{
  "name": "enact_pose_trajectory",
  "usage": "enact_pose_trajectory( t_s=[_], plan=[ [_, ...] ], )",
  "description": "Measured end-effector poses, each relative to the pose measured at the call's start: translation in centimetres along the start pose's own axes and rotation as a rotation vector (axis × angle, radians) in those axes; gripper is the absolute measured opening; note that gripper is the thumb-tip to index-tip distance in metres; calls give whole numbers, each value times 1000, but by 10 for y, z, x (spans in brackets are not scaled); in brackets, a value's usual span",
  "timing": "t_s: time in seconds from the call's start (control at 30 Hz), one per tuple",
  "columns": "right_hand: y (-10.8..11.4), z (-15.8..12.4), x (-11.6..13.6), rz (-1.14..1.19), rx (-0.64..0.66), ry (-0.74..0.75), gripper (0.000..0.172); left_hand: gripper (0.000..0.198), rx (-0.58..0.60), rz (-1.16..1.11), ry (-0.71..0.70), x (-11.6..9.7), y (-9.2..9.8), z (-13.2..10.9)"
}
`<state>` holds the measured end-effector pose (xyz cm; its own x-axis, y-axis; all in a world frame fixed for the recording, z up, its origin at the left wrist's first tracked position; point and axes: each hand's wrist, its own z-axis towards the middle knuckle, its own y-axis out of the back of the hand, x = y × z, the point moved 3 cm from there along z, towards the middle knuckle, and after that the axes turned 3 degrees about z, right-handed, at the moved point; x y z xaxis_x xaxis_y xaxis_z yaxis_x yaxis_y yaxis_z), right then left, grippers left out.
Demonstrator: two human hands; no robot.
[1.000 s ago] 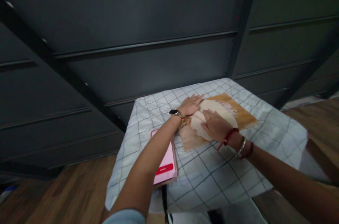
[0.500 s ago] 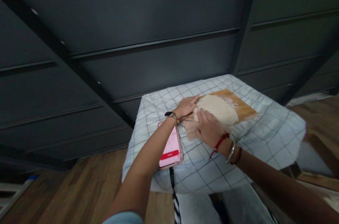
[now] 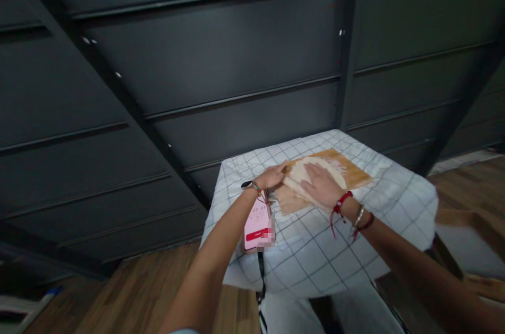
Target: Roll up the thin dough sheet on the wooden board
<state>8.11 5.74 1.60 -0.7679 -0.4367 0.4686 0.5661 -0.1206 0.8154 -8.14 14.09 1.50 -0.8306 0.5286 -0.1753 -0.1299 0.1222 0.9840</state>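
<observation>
Against a dark panelled wall, a small table draped in a checked cloth carries a wooden board with a pale sheet of flattened dough lying on it. The right hand lies flat on the dough, fingers spread; the left hand pinches its near edge, fingers together. A pink-screened phone sits just beside the board. Thin dough pulled unevenly could tear, and the loose cloth may let the board slip.
</observation>
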Motion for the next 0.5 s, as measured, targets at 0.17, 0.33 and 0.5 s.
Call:
enact_pose_trajectory(
  t_s=[0.17,0.33,0.5],
  plan=[
    [-20,-16,-9,-189,176,-136,60,55,-189,85,57,-12,-6,24],
    [-34,-27,23,-223,202,-114,61,57,-85,192,26,-15,-17,39],
    [-42,-31,40,-286,140,-22,58,57,-67,189,32,-3,-13,23]
  ],
)
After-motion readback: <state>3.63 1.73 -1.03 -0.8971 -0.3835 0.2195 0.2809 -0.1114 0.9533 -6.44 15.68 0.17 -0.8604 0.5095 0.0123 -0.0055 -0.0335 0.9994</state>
